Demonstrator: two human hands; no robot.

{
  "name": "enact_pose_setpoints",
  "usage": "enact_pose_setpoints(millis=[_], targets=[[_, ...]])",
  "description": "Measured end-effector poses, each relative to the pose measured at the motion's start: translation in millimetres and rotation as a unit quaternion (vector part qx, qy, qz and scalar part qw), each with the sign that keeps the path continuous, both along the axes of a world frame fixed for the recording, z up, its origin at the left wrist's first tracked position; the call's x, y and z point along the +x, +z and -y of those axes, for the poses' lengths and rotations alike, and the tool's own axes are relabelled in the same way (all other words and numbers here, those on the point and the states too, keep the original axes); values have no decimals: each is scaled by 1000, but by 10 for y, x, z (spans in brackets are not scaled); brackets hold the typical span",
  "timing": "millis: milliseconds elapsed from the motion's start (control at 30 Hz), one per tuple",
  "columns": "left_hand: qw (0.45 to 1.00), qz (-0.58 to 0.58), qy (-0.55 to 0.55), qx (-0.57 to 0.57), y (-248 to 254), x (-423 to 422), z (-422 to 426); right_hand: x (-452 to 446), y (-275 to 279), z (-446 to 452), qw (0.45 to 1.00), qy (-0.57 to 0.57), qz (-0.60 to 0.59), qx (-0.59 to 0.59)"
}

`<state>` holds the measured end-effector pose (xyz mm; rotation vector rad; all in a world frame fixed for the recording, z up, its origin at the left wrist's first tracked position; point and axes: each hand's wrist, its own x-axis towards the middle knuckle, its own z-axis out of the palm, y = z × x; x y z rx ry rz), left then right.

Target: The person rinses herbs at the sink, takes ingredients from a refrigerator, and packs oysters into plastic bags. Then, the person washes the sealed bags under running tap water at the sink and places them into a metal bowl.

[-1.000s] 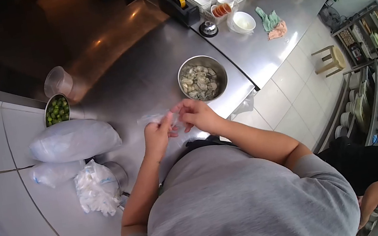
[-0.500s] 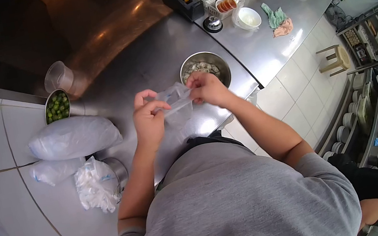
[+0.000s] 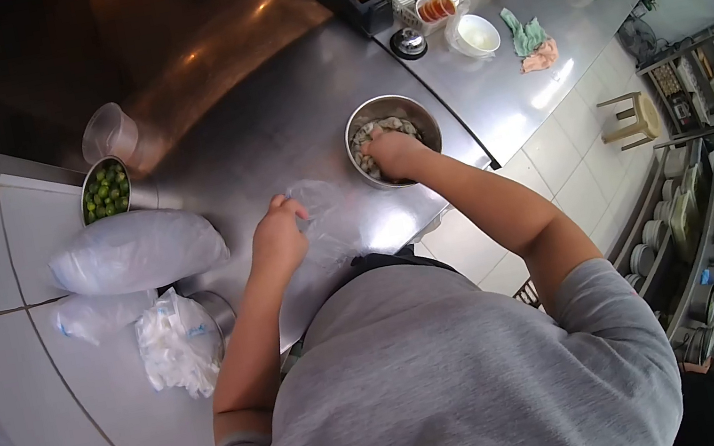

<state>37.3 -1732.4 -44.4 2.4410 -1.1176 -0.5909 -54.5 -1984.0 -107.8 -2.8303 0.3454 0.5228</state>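
Observation:
My left hand (image 3: 280, 234) is closed on the edge of a thin clear plastic bag (image 3: 328, 219), which hangs to its right over the steel counter. My right hand (image 3: 392, 152) reaches into a round metal bowl (image 3: 428, 115) and touches the greyish, shellfish-like pieces (image 3: 398, 125) inside. Its fingertips are hidden among the pieces, so their grip does not show.
At the left lie filled plastic bags (image 3: 138, 252), a container of green limes (image 3: 105, 193), a clear plastic tub (image 3: 109, 133) and bunched white bags (image 3: 178, 343). Beyond the bowl are a bell (image 3: 409, 44), a white bowl (image 3: 477, 36) and cloths (image 3: 528, 38). A person's dark sleeve (image 3: 710, 409) shows lower right.
My right hand has let go of the plastic bag and moved into the metal bowl. My left hand still holds the bag, now lower. The person at the lower right has moved mostly out of view.

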Motion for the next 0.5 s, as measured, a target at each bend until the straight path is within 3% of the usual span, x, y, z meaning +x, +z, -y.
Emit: enact_pose_setpoints(millis=[100, 200, 300, 367, 433, 467, 500], targets=[[999, -33, -9, -28, -107, -19, 16, 51, 81, 191, 998, -6, -12, 69], [996, -70, -48, -24, -224, 51, 17, 84, 408, 284, 971, -135, -38, 195], [998, -13, 10, 59, -232, 223, 6, 87, 523, 381, 922, -236, -1, 308], [987, 99, 92, 92, -164, 375, 60, 90, 413, 480, 869, -299, 8, 395], [966, 236, 107, -20, 52, 471, 236, 65, 362, 543, 770, -365, -19, 524], [971, 224, 84, -15, 77, 438, 400, 59, 343, 558, 711, -393, -34, 582], [975, 211, 62, -10, 104, 355, 609, 54, 342, 550, 704, -403, -39, 583]])
